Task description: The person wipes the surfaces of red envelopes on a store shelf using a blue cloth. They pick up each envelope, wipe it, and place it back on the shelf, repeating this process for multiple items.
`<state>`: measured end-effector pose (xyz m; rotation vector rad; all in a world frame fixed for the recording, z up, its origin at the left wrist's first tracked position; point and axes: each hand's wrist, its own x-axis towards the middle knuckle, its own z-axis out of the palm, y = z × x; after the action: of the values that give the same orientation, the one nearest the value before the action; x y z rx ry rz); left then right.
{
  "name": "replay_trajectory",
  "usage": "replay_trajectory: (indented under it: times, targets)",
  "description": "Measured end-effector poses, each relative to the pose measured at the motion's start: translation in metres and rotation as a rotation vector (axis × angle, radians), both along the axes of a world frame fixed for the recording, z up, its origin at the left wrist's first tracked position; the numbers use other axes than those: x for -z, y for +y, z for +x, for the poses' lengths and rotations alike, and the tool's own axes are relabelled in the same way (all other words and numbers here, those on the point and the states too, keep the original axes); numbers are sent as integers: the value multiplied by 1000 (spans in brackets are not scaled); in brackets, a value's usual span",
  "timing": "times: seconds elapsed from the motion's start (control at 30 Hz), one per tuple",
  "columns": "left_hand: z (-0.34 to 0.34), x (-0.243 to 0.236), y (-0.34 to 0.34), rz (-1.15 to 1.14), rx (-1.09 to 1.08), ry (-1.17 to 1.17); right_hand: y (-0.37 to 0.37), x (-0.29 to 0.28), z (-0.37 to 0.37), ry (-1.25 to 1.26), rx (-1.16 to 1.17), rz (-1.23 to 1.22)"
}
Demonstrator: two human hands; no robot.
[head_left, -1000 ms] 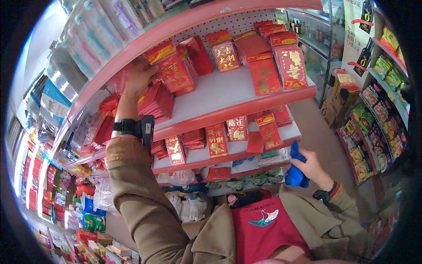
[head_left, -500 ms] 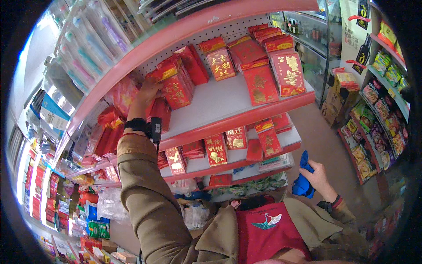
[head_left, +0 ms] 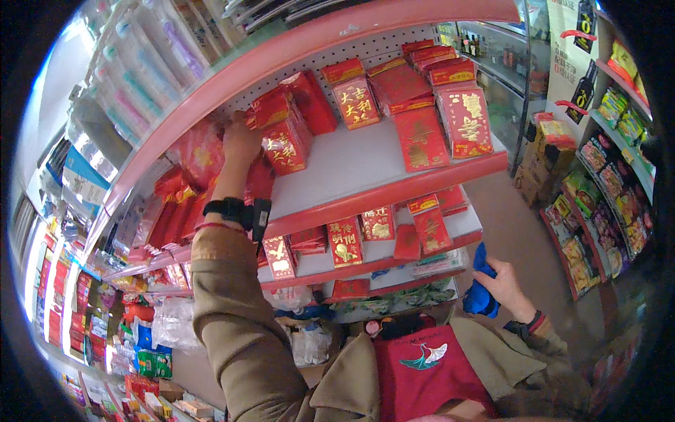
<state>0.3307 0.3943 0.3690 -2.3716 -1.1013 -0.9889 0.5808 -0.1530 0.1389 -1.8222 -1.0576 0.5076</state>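
Note:
My left hand [head_left: 241, 141] reaches onto the upper shelf, against the left side of a stack of red envelopes [head_left: 285, 146] with gold print. Its fingertips are partly hidden among the packets, so their grip does not show. Below its wrist lie more red packets [head_left: 259, 179]. Further left are red packets in clear wrap [head_left: 200, 149]. Low on the right, away from the shelf, my right hand [head_left: 505, 287] is closed on a bunched blue cloth [head_left: 481, 294].
The upper shelf [head_left: 337, 165] has a red front edge and holds several more envelope stacks [head_left: 420, 137]. Above it hang toothbrushes in clear packs [head_left: 151, 67]. Lower shelves carry more red envelopes [head_left: 344, 240]. Cardboard boxes [head_left: 545, 158] and a snack rack [head_left: 612, 183] stand at right.
My left hand has moved a little farther back and right along the envelope stack, its wrist turning. My right hand keeps the blue cloth in nearly the same place.

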Motion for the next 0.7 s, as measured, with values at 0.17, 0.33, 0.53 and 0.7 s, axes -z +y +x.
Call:
replay_trajectory:
  times: [0.17,0.33,0.53,0.7]
  targets:
    - [39,-20,-75,-60,234,-23,1,5,2,75,-12,46]
    - [99,-15,-108,-631,291,35,-5,7,8,31,11,75]
    - [160,2,-108,-755,75,278,-17,20,22,115,66,27]
    - [191,7,-92,-730,72,287,-27,17,33,13,113,25]
